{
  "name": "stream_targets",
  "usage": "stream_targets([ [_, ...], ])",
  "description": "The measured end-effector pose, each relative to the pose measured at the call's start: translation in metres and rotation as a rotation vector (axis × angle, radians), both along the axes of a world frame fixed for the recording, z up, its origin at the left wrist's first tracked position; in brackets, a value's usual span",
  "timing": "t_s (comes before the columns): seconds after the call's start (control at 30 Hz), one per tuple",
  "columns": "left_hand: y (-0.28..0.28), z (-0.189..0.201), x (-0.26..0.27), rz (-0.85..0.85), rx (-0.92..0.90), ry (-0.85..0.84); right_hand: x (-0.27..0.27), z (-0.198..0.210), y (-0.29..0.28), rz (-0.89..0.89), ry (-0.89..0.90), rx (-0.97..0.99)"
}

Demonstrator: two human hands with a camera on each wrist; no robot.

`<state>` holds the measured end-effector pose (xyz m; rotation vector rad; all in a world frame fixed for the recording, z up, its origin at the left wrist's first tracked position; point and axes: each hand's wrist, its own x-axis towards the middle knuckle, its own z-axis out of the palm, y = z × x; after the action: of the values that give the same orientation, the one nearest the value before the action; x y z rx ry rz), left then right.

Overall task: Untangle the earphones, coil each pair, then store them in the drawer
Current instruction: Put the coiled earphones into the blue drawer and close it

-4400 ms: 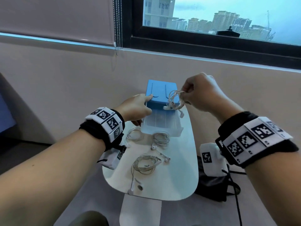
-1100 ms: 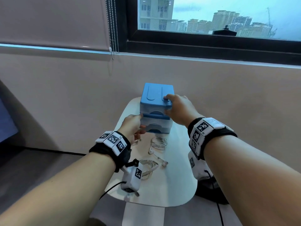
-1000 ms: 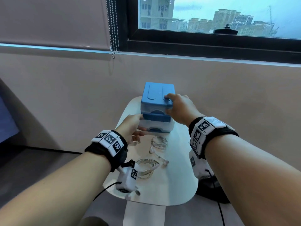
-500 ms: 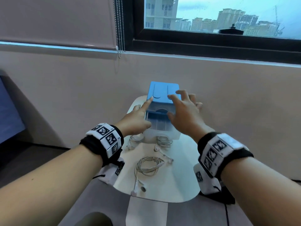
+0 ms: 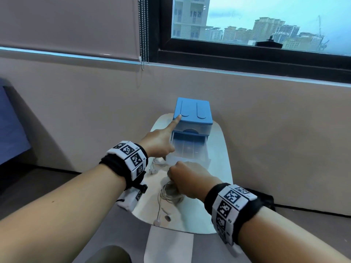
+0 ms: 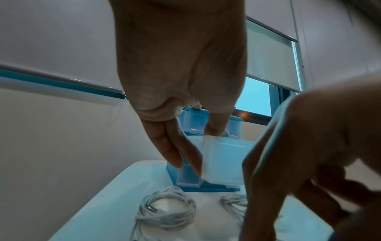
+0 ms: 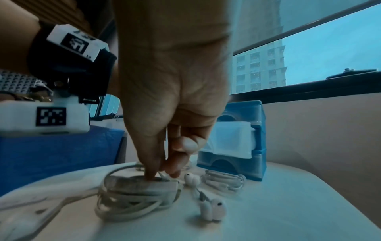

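Right hand pinches a coiled white wired earphone bundle lying on the small white rounded table; left hand braces the blue plastic mini drawer cabinet, forefinger straight on its top, its translucent drawer pulled out

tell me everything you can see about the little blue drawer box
The drawer box is a small blue plastic cabinet standing upright at the far end of the white table, near the wall. Its flat blue top carries two grooves. It holds translucent, frosted drawers with arched finger cut-outs; the middle drawer is pulled out toward the person and looks empty. The left hand rests its index fingertip on the top's front left corner, other fingers beside the open drawer. Coiled earphones lie just in front.
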<state>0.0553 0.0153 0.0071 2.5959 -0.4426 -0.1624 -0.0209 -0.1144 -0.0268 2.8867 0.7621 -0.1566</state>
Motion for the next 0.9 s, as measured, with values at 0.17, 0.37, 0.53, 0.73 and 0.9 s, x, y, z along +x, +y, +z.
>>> stream_targets([
  [0.17,0.000,0.004,0.002,-0.044,-0.015,0.077,-0.008,0.009,0.003,0.032,-0.013,0.001],
  [0.37,0.006,0.000,0.010,-0.078,-0.058,0.108,-0.001,0.063,-0.020,-0.021,-0.122,0.267],
  [0.53,0.005,-0.005,0.016,-0.084,-0.035,0.079,0.032,0.088,-0.049,-0.170,-0.342,0.499],
  [0.73,0.005,-0.004,0.016,-0.074,-0.040,0.096,0.064,0.070,-0.062,-0.495,-0.363,0.599],
  [0.9,0.006,-0.005,0.016,-0.076,-0.056,0.104,0.068,0.044,-0.060,-0.635,-0.304,0.617],
])
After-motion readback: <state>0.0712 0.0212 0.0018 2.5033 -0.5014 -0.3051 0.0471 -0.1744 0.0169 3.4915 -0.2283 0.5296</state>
